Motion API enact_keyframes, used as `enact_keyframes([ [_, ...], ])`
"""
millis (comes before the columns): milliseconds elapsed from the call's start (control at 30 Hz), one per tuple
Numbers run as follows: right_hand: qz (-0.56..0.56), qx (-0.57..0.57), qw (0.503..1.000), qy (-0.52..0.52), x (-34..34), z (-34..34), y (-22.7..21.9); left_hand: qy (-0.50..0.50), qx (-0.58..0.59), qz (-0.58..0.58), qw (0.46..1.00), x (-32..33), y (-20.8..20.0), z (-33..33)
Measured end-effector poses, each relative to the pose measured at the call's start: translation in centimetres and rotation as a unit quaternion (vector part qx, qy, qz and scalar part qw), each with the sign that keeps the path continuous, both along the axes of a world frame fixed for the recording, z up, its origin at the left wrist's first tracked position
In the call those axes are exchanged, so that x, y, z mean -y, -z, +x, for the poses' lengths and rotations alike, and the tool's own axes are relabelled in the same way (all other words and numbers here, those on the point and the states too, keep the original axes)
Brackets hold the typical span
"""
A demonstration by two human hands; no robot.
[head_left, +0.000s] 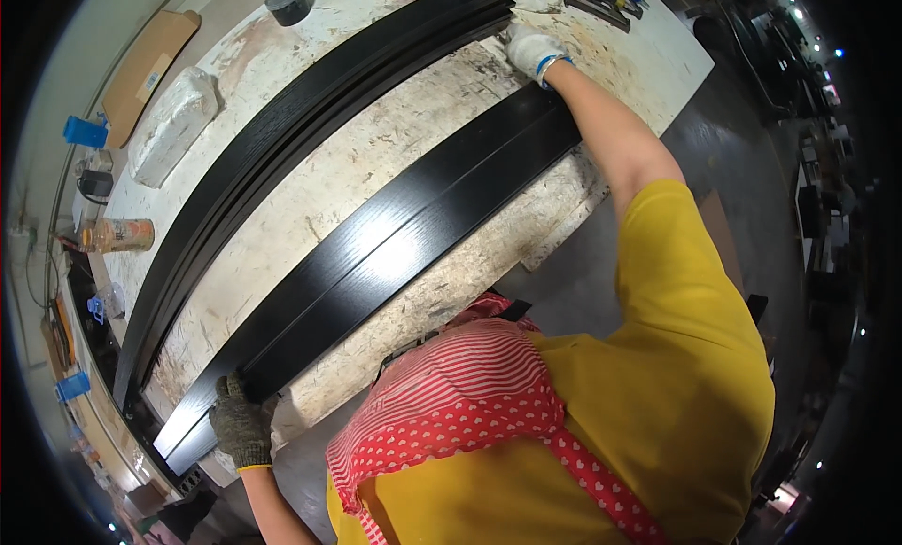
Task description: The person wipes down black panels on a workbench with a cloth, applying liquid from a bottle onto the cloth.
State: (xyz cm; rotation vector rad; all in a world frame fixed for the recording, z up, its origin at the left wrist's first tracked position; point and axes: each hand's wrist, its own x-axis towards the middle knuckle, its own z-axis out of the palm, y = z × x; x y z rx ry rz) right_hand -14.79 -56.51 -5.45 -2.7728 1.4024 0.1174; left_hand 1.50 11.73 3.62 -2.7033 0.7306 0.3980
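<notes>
Two long black wood-grain boards lie across the worktable. The near one (376, 240) is flat, with a groove along its length. My left hand (241, 425), in a dark green knit glove, grips its near edge close to the left end, fingertips on the top face. The far one (310, 99) has a stepped, ridged profile facing me. At its right end is my right hand (536, 52), in a white glove with a blue cuff. Its fingers are curled and partly hidden, so what they hold does not show.
The pale, stained worktable (310, 221) carries a white wrapped block (174, 127), a dark-filled clear cup (287, 4) and an orange-labelled plastic bottle (117, 235) on the far left. Several hand tools (606, 0) lie at the far right. A cardboard piece (146, 75) stands beyond the block.
</notes>
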Motion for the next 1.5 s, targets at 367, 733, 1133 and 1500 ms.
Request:
enact_keyframes([
  [367, 0.297, 0.394, 0.869, -0.011, -7.5, -8.6, -9.5, 0.294, -0.027, 0.079, 0.952, -0.7, -2.9, 5.4],
  [733, 0.32, 0.494, 0.802, 0.102, -13.4, -9.5, -9.0, 0.247, -0.06, 0.079, 0.964, 3.1, -2.8, 7.3],
  [1133, 0.223, 0.148, 0.927, -0.262, -29.3, 1.2, -10.8, 0.127, -0.044, -0.03, 0.99, 3.2, -0.9, 3.8],
  [1500, -0.055, 0.117, 0.99, 0.06, -3.4, -13.3, -7.5, 0.139, -0.049, -0.061, 0.987, 4.0, -1.3, 3.6],
])
